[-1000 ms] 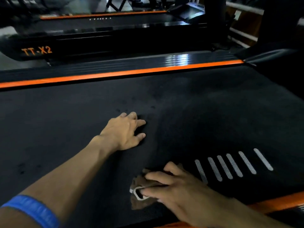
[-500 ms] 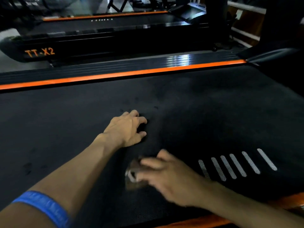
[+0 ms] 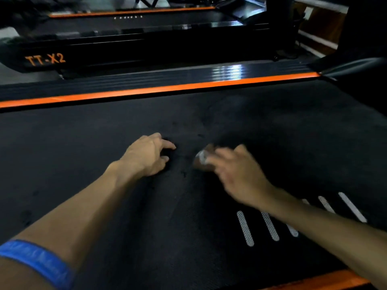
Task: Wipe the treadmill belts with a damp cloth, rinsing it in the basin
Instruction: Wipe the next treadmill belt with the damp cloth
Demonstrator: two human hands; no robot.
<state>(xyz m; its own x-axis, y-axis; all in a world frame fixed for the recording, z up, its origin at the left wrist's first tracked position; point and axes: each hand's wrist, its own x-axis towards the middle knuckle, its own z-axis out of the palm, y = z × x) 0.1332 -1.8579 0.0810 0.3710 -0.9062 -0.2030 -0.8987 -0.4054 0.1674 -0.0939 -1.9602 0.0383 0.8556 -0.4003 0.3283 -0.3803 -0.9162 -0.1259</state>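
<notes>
Step in hand: wiping. The right hand (image 3: 236, 170) is down on the treadmill belt (image 3: 272, 143) with a brown cloth (image 3: 202, 159) under its fingertips, fingers spread over it and pressing it to the surface. The hand is motion-blurred, so whether the fingers curl round the cloth or merely bear on it cannot be told with certainty. The cloth lies mid-belt, just beside the left hand (image 3: 146, 155). That hand rests on the belt as a brace, fingers loosely bent, holding nothing.

No basin is in view, so the rinsing station cannot be located from here.

Next move, in my judgement: carry the stroke on across the belt toward the far orange side rail (image 3: 159, 91), keeping firm downward pressure so the cloth does not bunch on the textured surface.

Markings: the neighbouring treadmill (image 3: 146, 45) bears "TT-X2" in orange lettering (image 3: 45, 59). White hatched stripes (image 3: 270, 226) are printed on the near belt. A blue wristband (image 3: 37, 262) sits on the left forearm; no writing is legible on it.
</notes>
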